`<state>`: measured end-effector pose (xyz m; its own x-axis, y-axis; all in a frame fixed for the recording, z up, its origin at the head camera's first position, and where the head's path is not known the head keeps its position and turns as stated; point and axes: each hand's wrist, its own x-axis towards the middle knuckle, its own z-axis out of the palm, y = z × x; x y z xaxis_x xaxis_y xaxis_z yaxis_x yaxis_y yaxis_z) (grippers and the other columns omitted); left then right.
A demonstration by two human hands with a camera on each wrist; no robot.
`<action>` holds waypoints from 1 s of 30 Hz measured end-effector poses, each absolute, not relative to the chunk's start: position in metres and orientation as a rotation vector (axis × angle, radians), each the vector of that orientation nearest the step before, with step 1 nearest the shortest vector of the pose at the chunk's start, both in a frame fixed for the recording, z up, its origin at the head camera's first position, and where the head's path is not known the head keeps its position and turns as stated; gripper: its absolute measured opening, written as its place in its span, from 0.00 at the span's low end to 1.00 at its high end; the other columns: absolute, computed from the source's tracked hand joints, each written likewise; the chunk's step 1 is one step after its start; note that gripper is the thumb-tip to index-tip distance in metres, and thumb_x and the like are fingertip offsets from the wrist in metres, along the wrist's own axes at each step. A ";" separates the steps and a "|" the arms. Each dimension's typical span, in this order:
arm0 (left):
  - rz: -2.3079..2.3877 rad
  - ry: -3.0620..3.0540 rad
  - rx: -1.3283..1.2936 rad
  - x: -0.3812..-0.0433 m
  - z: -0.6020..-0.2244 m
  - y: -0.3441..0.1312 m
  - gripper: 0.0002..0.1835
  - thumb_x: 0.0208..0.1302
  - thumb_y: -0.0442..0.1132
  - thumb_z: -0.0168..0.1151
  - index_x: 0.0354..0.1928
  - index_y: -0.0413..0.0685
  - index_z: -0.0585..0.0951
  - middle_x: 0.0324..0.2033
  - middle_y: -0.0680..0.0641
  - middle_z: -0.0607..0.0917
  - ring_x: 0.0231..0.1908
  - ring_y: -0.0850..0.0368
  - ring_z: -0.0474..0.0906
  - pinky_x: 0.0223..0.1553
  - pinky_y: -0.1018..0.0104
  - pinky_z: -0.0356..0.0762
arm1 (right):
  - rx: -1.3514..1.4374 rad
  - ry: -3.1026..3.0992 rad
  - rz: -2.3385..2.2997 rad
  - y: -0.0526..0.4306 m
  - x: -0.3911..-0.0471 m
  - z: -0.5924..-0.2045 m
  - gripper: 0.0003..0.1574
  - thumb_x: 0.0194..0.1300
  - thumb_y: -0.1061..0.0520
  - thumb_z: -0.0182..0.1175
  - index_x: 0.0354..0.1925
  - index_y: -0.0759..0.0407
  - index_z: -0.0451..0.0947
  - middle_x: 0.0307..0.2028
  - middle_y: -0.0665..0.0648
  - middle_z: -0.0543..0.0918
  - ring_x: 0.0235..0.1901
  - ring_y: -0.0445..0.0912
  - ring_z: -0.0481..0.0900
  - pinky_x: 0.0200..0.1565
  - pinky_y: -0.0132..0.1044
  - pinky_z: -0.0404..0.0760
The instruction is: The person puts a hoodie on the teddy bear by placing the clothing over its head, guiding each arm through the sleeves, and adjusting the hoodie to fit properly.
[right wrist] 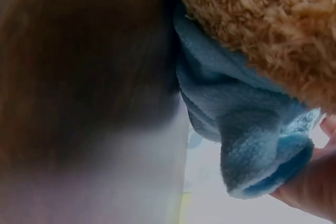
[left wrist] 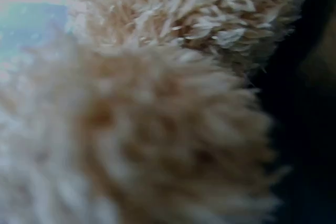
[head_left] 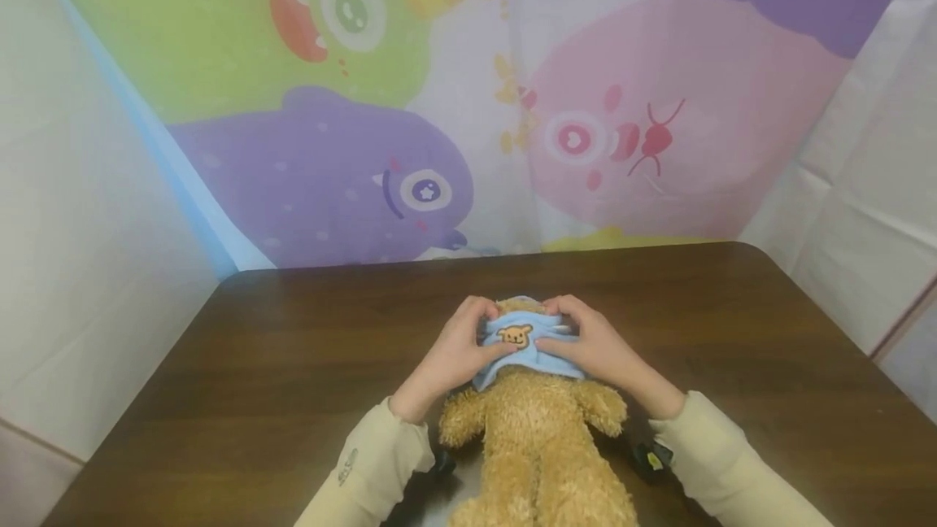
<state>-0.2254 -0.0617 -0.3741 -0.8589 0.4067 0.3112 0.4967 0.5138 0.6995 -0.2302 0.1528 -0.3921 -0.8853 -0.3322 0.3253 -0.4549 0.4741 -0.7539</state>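
A light brown plush bear (head_left: 538, 421) lies on its back on the table, legs toward me. Bunched over its head end is a small light blue fleece garment (head_left: 523, 362) with an embroidered bear face; a patch of brown plush shows above it. My left hand (head_left: 455, 348) grips the garment's left side, thumb across the front. On the opposite side my right hand (head_left: 606, 350) grips it the same way. Shaggy plush (left wrist: 157, 129) fills much of the left wrist view, and the hand is hidden there. In the right wrist view, the garment's sleeve (right wrist: 252, 145) hangs beside my fingers (right wrist: 310, 187).
The dark brown wooden table (head_left: 315, 348) extends to both sides and behind the bear. A cartoon-printed cloth (head_left: 505, 210) hangs at its far edge, with pale walls (head_left: 95, 226) at left and right. Dark wrist devices (head_left: 653, 457) sit under the cuffs, beside the bear.
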 end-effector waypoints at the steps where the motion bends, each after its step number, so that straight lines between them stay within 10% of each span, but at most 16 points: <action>1: -1.253 -2.628 -0.794 -0.225 -0.374 -0.061 0.16 0.51 0.39 0.68 0.31 0.45 0.67 0.41 0.47 0.72 0.36 0.56 0.67 0.37 0.66 0.66 | 0.698 -2.569 1.379 0.152 -0.229 -0.392 0.15 0.53 0.54 0.66 0.36 0.54 0.72 0.50 0.55 0.75 0.49 0.50 0.73 0.49 0.46 0.70; 21: -1.210 -2.816 -0.971 -0.233 -0.371 -0.080 0.15 0.43 0.40 0.73 0.17 0.49 0.72 0.60 0.45 0.69 0.52 0.49 0.72 0.41 0.64 0.72 | 0.714 -2.737 1.400 0.160 -0.228 -0.388 0.15 0.58 0.42 0.59 0.23 0.49 0.74 0.58 0.54 0.70 0.58 0.56 0.67 0.53 0.55 0.67; 30: -1.721 -2.751 -0.783 -0.234 -0.375 -0.084 0.06 0.57 0.37 0.61 0.35 0.44 0.78 0.60 0.46 0.69 0.58 0.49 0.67 0.55 0.54 0.66 | 0.659 -2.688 1.624 0.159 -0.227 -0.392 0.16 0.56 0.55 0.63 0.35 0.59 0.66 0.56 0.64 0.62 0.61 0.60 0.58 0.59 0.57 0.57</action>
